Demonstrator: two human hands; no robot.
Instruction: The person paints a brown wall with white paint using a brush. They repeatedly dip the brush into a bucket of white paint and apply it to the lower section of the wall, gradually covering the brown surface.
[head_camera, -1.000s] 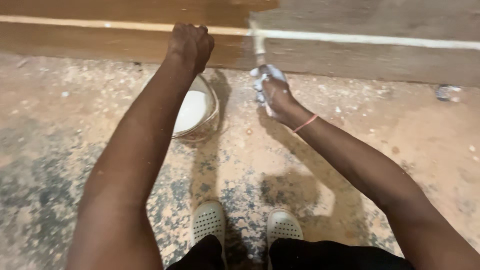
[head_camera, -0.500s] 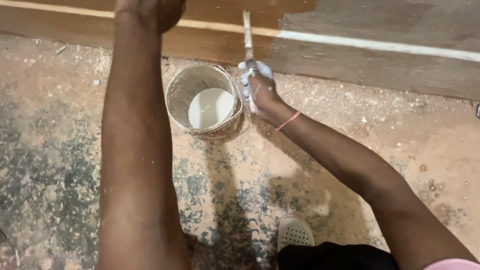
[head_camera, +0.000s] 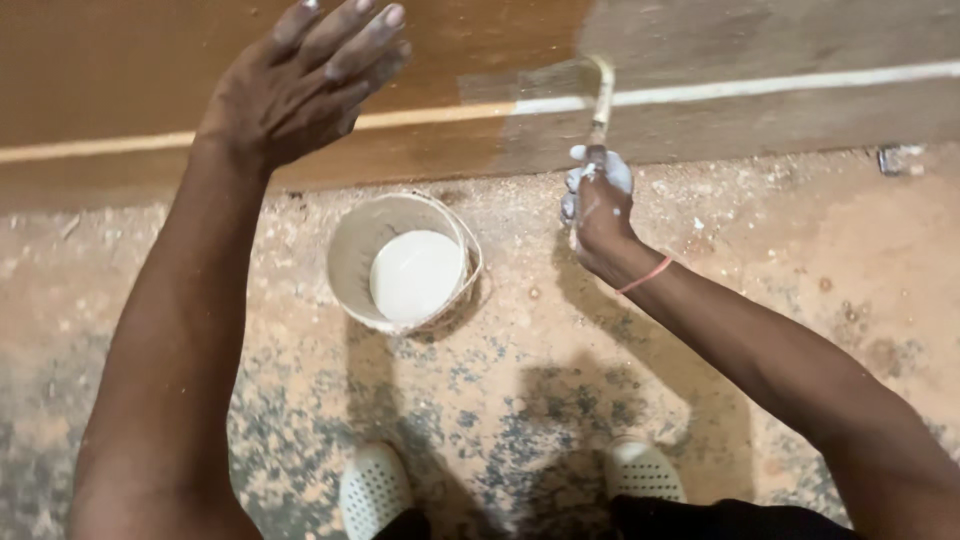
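Upper left, the left hand (head_camera: 300, 80) lies open, fingers spread, flat against the wall (head_camera: 120, 80). The right hand (head_camera: 598, 205), upper centre, grips a brush (head_camera: 601, 95) touching the wall, just right of the paint bucket (head_camera: 350, 265).

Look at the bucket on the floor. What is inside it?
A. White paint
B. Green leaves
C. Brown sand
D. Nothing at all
A: the bucket holds a pool of white liquid that looks like paint, and the right hand, smeared with the same white, grips a brush against the wall, while the left hand is spread open beside it.
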